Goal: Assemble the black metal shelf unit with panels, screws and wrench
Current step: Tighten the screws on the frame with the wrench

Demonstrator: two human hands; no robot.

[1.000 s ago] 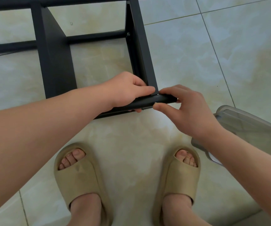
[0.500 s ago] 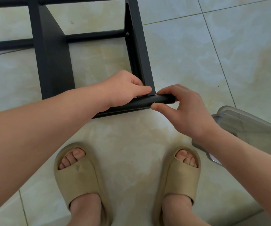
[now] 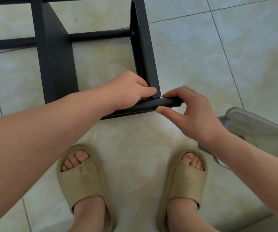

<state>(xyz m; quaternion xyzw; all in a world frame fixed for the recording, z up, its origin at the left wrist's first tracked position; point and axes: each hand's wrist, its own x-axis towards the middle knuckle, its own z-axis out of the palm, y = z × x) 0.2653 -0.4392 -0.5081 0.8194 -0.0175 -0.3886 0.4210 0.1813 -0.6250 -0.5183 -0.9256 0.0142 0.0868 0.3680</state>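
Shelf unit (image 3: 58, 64) lies on the floor, upper left to centre of frame. The left hand (image 3: 131, 87) grips the bar (image 3: 151, 104) at the corner joint and the right hand (image 3: 190, 113) pinches its end. Neither has moved much in 1 second, so the bar is probably still being aligned.

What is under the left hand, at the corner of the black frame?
The left hand grips the round bar where the side panel meets it; the right hand pinches the bar's end. The joint itself, and any screw or tool beneath that hand, is hidden.
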